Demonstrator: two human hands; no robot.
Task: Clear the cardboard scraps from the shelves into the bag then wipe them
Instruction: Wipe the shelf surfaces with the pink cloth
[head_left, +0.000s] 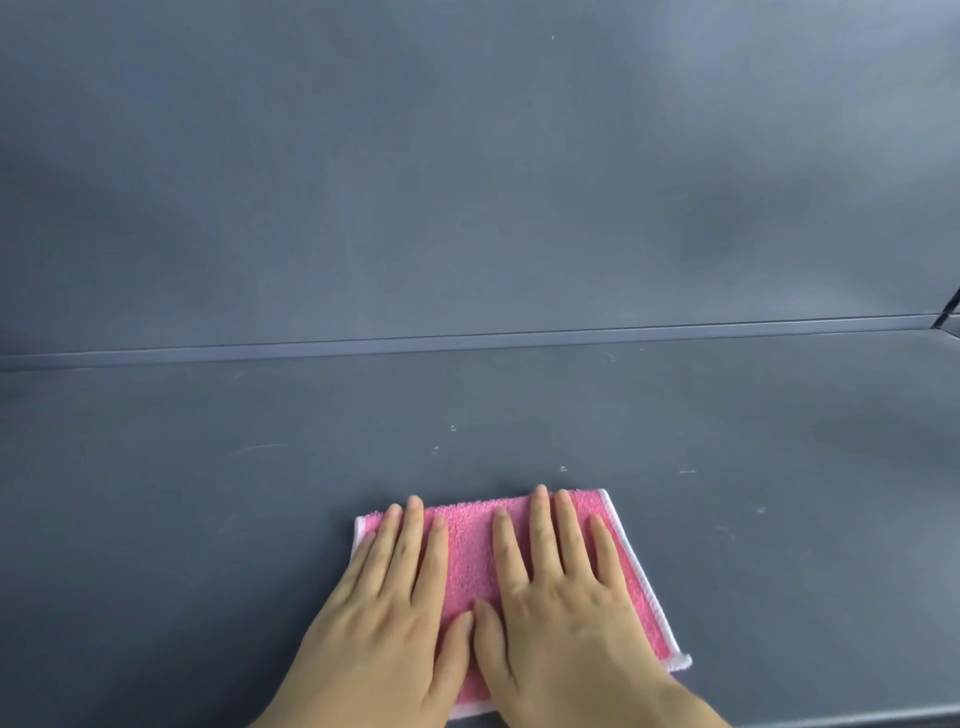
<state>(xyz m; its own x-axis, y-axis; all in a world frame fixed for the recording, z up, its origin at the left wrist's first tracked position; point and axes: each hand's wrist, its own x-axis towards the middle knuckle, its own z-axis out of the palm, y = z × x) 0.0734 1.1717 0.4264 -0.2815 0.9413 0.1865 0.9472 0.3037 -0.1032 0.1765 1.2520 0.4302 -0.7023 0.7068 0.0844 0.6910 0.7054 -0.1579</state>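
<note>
Both hands, left hand (387, 613) and right hand (563, 608), lay flat, thumbs touching, on the pink cloth (467, 551); specks (453, 428) beyond the cloth risked being missed on the shelf (208, 467).

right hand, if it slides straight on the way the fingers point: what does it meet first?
Nothing close: the right hand, flat on the pink cloth, faces bare shelf with a few white specks. Then, probably, the ridge below the back panel.
</note>
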